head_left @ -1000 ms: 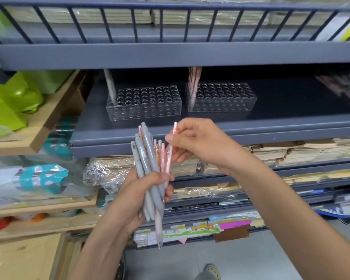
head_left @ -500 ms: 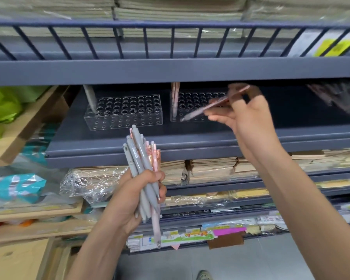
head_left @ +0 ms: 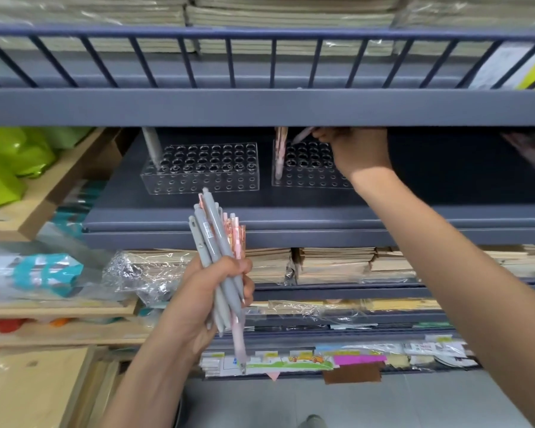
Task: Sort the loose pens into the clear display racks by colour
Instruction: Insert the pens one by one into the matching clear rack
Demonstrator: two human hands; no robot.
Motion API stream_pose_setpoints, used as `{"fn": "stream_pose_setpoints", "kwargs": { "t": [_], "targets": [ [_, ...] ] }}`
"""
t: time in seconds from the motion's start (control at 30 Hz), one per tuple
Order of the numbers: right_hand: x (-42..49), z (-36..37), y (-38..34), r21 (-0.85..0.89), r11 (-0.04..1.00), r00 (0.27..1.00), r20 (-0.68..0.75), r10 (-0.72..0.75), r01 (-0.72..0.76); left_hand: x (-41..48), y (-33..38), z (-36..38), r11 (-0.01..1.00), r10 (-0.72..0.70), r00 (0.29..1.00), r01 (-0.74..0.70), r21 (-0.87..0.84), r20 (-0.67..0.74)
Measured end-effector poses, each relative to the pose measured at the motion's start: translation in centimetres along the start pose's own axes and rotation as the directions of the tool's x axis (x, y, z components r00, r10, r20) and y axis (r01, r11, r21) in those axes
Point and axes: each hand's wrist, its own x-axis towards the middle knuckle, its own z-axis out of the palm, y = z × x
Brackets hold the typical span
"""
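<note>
Carried up and forward since half a second ago, the right hand [head_left: 357, 149] is now seen over the pink-pen rack [head_left: 309, 177], with a single pink pen [head_left: 303, 135] pinched at its fingertips. The pen is held slanted, its long axis running down and left toward the rack's back rows. Its lower end is poised just above the holes and is not yet seated.

Standing pink pens [head_left: 280, 152] are seen at the rack's left end, just beside the held pen's tip. Headroom over the rack is tight: the fingers are tucked close beneath the upper shelf edge [head_left: 260, 108]. It is therefore judged that the pen must be tipped upright low down before it is dropped in. Open holes are offered across most of the rack.

Left of the pink-pen rack, across a small gap, the grey-pen rack [head_left: 204, 177] is found, with one grey pen [head_left: 151, 146] standing at its far corner.

Below and in front of the pink-pen rack, well apart, the left hand [head_left: 210, 291] is wrapped round the remaining bundle [head_left: 217, 239] of grey and pink pens, tips down. The right hand is plainly the nearer.
</note>
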Motion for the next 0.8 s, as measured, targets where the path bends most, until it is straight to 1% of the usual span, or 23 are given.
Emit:
{"fn": "stream_pose_setpoints", "kwargs": {
  "t": [0.07, 0.17, 0.27, 0.33, 0.43, 0.53, 0.7, 0.8],
  "targets": [
    [1.0, 0.6, 0.2, -0.096, 0.995, 0.999, 0.04, -0.026, 0.03, 0.0, 0.0, -0.3, 1.0, 0.01, 1.0, -0.011, -0.018, -0.003],
    [2.2, 1.6, 0.2, -0.281, 0.954, 0.986, 0.156, -0.059, 0.101, 0.0, 0.1, -0.6, 0.999, 0.025, 1.0, -0.025, -0.034, 0.0],
    [3.0, 2.4, 0.3, -0.379, 0.918, 0.973, 0.231, -0.031, 0.119, -0.1, 0.0, -0.8, 0.999, 0.028, 1.0, -0.028, -0.035, -0.006],
    [3.1, 2.7, 0.2, -0.376, 0.916, 0.975, 0.216, -0.06, 0.14, -0.2, 0.0, -0.8, 0.999, 0.03, 1.0, -0.03, -0.027, -0.007],
    [2.9, 3.1, 0.4, -0.363, 0.908, 0.972, 0.181, -0.152, 0.209, -0.1, -0.2, -0.6, 0.999, 0.036, 0.999, -0.036, -0.016, -0.004],
    [2.8, 3.3, 0.8, -0.391, 0.88, 0.958, 0.2, -0.203, 0.268, -0.1, -0.4, -0.5, 0.999, 0.029, 1.0, -0.029, -0.021, -0.006],
    [3.0, 3.4, 0.7, -0.411, 0.858, 0.945, 0.231, -0.229, 0.309, -0.2, -0.6, -0.4, 1.0, 0.025, 1.0, -0.025, -0.013, -0.004],
    [2.8, 3.3, 0.5, -0.381, 0.875, 0.947, 0.231, -0.222, 0.298, -0.3, -0.8, -0.3, 0.999, 0.034, 0.999, -0.034, -0.011, 0.002]
  ]
}}
